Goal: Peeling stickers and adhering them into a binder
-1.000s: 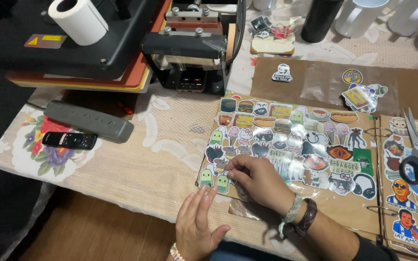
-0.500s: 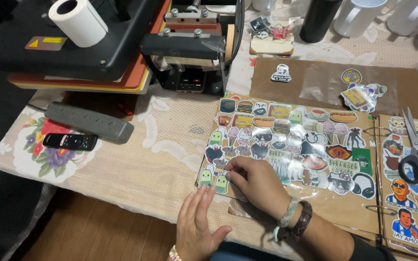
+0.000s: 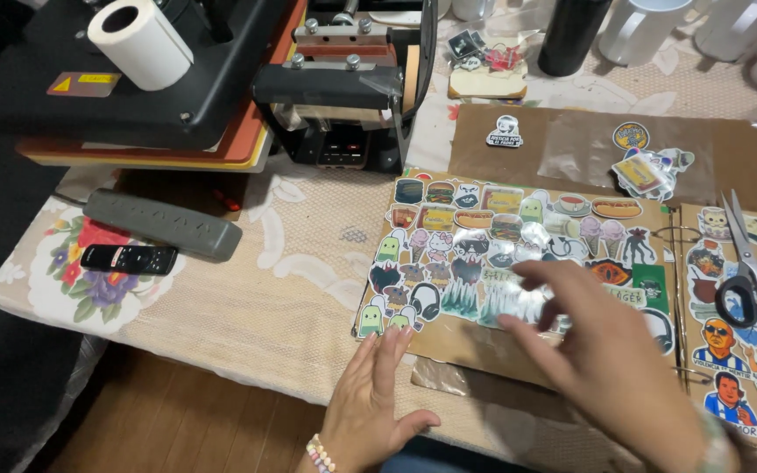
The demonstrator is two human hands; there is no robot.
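A brown card sheet covered with many colourful stickers under glossy clear film lies on the lace tablecloth. My left hand, with a bead bracelet on the wrist, rests flat at the sheet's lower left corner, fingertips beside the small green stickers. Motion-blurred, my right hand hovers over the lower middle of the sheet with its fingers spread and nothing in them; whether it touches the film I cannot tell.
A black and orange heat press with a white paper roll stands at the back left. A grey bar and a black remote lie left. Scissors rest on a second sticker sheet at right. Loose stickers and mugs sit behind.
My right hand has slid from the sheet's lower left to its lower middle, fingers now spread. The left hand has stayed at the sheet's corner.
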